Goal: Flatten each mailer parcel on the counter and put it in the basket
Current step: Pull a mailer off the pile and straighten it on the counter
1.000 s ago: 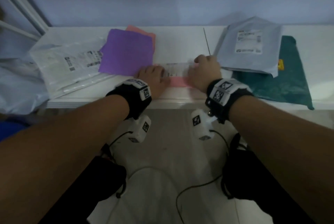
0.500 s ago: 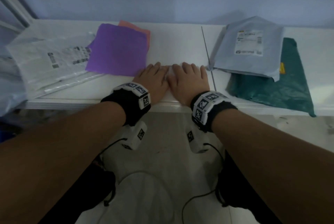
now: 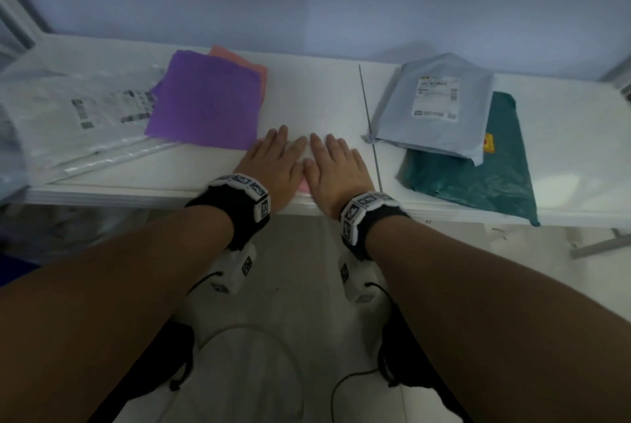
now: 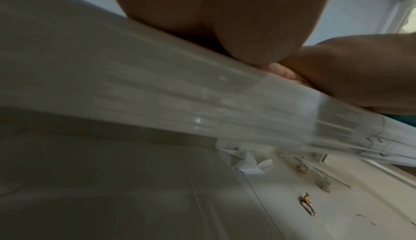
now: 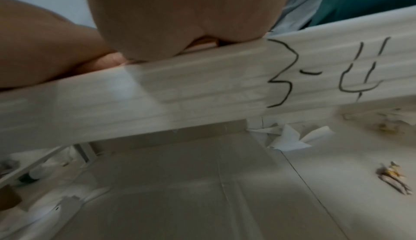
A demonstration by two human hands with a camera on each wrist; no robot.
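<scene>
— Where the head view looks down, what is seen?
— Two flat, straight-fingered hands, left hand (image 3: 277, 163) and right hand (image 3: 336, 166), are pressed on a pink mailer (image 3: 303, 186) at the white counter (image 3: 307, 95) edge. Five more mailers are counted: clear, purple, salmon, grey, crinkled teal.
— And the wrist views?
— Only palm heels and the ribbed counter edge are shown.

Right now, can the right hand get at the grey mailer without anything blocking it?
Probably yes: the right hand lies flat beside the grey mailer, which sits on top of the green one, with only bare counter between.
</scene>
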